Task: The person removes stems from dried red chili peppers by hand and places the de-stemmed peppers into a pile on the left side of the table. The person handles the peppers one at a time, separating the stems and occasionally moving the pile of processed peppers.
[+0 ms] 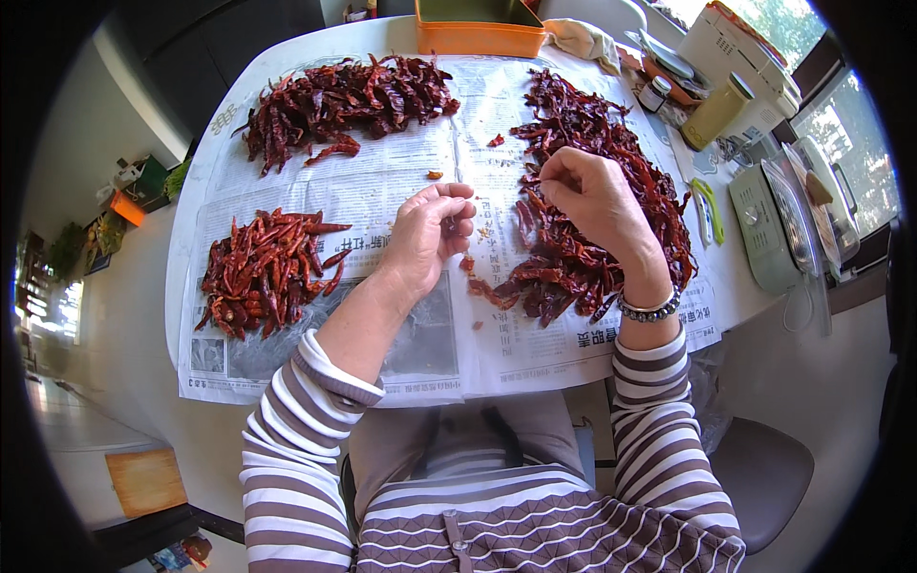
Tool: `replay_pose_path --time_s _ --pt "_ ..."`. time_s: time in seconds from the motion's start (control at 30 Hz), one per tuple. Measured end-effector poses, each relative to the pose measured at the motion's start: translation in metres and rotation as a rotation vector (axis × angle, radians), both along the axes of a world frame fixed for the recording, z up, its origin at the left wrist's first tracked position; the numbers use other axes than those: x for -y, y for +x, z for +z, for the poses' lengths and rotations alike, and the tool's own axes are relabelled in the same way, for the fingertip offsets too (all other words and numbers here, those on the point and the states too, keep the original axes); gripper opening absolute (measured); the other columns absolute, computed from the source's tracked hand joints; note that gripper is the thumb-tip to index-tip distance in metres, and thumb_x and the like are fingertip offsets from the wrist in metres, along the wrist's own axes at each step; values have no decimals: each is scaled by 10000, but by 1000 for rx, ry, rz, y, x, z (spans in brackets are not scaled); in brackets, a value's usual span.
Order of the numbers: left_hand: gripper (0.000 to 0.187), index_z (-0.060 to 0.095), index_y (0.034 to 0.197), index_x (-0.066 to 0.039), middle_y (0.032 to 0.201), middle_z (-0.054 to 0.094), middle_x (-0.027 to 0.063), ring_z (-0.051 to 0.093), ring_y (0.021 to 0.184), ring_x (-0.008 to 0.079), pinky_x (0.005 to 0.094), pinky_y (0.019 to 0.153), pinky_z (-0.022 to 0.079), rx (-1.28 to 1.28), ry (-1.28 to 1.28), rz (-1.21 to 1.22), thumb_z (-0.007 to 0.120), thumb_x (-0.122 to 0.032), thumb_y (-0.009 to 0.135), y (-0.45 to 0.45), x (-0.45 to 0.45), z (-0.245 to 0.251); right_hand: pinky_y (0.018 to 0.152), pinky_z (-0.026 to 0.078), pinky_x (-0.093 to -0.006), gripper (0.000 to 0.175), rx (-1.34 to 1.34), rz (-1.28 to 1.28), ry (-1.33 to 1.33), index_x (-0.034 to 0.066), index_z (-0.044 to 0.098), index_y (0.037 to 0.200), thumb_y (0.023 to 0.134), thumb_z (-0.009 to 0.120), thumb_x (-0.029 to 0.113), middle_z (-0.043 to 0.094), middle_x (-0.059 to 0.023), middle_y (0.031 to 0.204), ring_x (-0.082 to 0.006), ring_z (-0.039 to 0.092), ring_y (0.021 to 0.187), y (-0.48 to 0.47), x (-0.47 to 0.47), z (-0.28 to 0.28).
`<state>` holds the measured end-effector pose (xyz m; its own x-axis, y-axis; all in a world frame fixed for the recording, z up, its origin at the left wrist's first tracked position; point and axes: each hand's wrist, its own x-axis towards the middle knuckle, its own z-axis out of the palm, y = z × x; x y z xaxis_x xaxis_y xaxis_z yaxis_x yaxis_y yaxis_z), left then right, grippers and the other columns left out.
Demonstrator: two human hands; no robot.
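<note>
Dried red chilies lie in three heaps on newspaper [401, 161] spread over the table. My left hand [430, 229] hovers over the middle of the paper, palm turned inward and fingers curled. Something dark shows between those fingers, too small to make out. Above the long right heap of dark chilies [573, 265] is my right hand [598, 197], thumb and forefinger pinched together; whether a chili is between them is hidden. A second dark heap [351, 100] lies at the far left. Smaller, smoother, brighter chilies [265, 272] form the near left heap.
An orange plastic box [480, 37] stands at the table's far edge beside a cloth [584, 43]. Along the right are a tall jar [716, 111], a small dark bottle [654, 93], green-handled scissors [708, 211] and a pale green appliance [763, 222]. Chili scraps [433, 175] dot the newspaper.
</note>
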<state>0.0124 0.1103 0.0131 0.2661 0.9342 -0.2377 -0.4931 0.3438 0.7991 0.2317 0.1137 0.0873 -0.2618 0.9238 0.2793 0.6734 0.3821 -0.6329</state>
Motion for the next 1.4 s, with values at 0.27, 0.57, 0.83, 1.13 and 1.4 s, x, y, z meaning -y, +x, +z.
replay_pose_path --time_s 0.27,0.57,0.83,1.13,1.4 --pt "195 565 1138 -25 897 602 40 582 729 95 220 620 504 7 -10 -56 511 -97 965 -1 4 2 694 540 -414 101 354 -114 136 22 661 879 822 683 102 684 -182 772 -342 684 731 -2 -1 -23" --pt "224 573 1159 -21 930 609 44 588 760 104 234 650 511 74 -64 -113 522 -128 969 0 6 2 743 553 -430 166 638 -102 73 45 673 860 816 680 205 682 -133 886 -325 683 863 -19 2 -38" --pt "258 572 1188 4 1003 630 78 625 868 149 272 756 554 140 -89 -103 505 -137 982 -2 5 0 711 530 -443 130 493 -82 129 4 591 822 785 632 122 643 -168 861 -343 660 809 -32 7 -41" --pt "329 564 1200 62 1088 633 119 641 1038 212 367 971 549 295 -90 -173 427 -173 1014 -2 2 -3 595 529 -427 139 180 102 240 22 599 854 858 665 144 662 -183 810 -341 684 729 -42 7 -37" --pt "282 542 1210 68 1085 633 134 651 1050 229 364 956 571 316 -165 -146 433 -104 1014 -4 4 3 643 554 -395 54 11 68 434 29 623 929 887 629 63 672 -155 829 -326 692 752 -29 2 -26"
